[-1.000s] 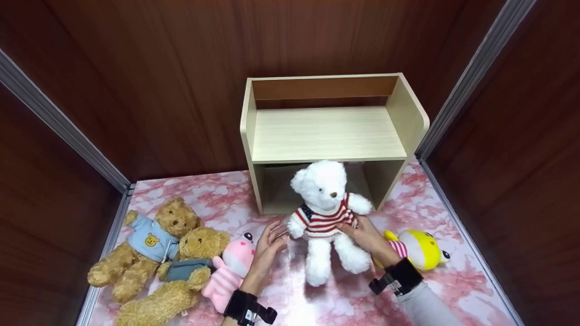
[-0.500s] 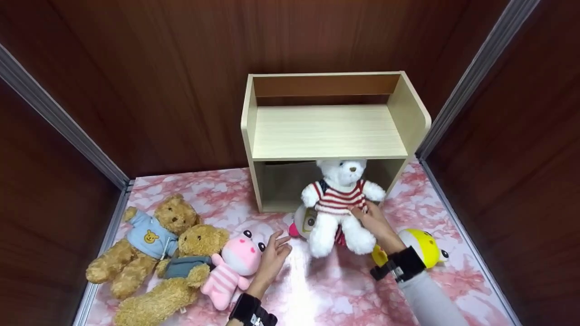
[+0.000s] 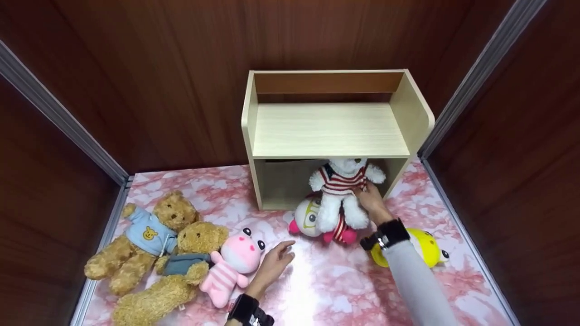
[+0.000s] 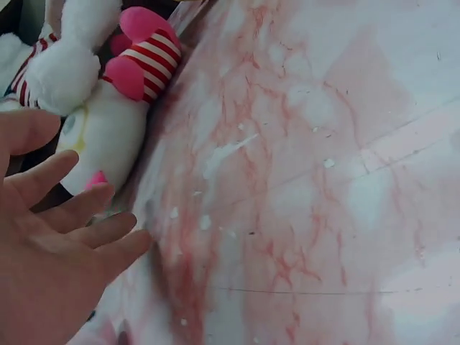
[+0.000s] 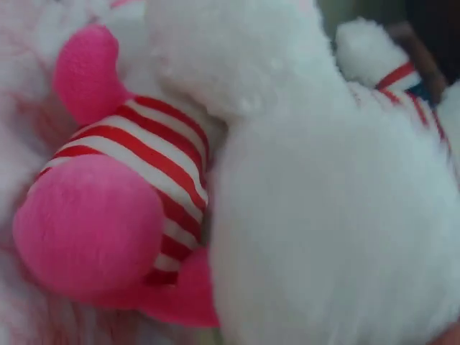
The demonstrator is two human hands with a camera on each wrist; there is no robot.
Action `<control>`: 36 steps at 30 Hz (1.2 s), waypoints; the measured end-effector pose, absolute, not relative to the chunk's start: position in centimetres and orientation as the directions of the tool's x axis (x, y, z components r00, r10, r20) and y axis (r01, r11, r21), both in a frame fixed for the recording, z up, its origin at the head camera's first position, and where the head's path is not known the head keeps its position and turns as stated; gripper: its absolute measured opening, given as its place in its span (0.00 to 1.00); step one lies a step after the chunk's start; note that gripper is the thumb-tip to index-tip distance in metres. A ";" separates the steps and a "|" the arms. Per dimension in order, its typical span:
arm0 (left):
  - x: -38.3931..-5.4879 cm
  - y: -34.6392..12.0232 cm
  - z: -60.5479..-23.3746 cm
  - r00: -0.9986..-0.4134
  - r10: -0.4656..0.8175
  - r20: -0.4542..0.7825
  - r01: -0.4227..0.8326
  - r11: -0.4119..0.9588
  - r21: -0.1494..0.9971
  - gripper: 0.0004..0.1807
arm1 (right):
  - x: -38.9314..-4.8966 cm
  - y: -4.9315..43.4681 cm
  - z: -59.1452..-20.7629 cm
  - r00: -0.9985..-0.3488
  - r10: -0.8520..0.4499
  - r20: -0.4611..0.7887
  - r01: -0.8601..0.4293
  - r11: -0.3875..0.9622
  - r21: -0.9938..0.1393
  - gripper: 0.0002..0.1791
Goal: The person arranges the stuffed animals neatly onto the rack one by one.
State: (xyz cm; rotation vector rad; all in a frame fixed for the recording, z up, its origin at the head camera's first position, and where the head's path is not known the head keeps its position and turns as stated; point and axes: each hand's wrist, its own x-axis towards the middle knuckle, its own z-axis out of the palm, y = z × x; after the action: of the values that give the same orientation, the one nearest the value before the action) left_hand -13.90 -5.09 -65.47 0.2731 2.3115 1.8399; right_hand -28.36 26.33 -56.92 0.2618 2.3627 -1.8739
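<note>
A white teddy bear in a red-and-white striped sweater is partly inside the lower compartment of the shelf unit; the shelf board hides the top of its head. My right hand grips the bear at the sweater's side. Beneath the bear's legs lies a plush toy with yellow glasses, a striped body and pink limbs, at the compartment's front. My left hand holds nothing, its fingers relaxed, between that toy and a pink-and-white plush toy.
Two brown teddy bears, one in a light blue top and one in a grey-blue top, lie at left. A yellow plush toy lies right, partly behind the right forearm. Dark wood panels enclose the marbled surface.
My right hand has carried the white bear forward and right into the lower compartment, uncovering the toy with glasses. My left hand has left the bear's side and drawn back slightly.
</note>
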 end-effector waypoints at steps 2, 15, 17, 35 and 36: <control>-14.1 -5.3 -65.8 -0.974 0.225 -0.031 0.019 0.218 0.976 0.22 | -29.4 26.0 -57.1 -0.966 0.096 -0.241 0.255 0.190 -0.948 0.33; -13.8 -5.3 -66.3 -0.965 0.257 0.051 0.169 0.462 0.871 0.21 | -34.3 26.0 -56.8 -0.913 0.217 -0.344 0.369 0.086 -0.925 0.35; -13.7 -5.1 -66.4 -0.960 0.265 0.088 0.213 0.493 0.843 0.19 | -34.9 26.1 -57.0 -0.909 0.233 -0.346 0.378 0.106 -0.920 0.36; -13.3 -3.7 -66.5 -0.975 0.223 0.022 0.157 0.609 0.778 0.16 | -37.1 26.8 -61.0 -0.902 0.319 -0.291 0.341 0.113 -0.933 0.21; -13.3 -3.7 -66.4 -0.975 0.222 0.020 0.154 0.605 0.781 0.15 | -37.0 26.9 -61.3 -0.900 0.315 -0.300 0.345 0.097 -0.933 0.22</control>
State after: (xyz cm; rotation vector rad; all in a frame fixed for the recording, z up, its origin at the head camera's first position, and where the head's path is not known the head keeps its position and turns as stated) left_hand -13.34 -3.75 -66.42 0.3220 2.7427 1.3237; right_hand -37.03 26.87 -61.25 0.6946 2.3091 -1.9761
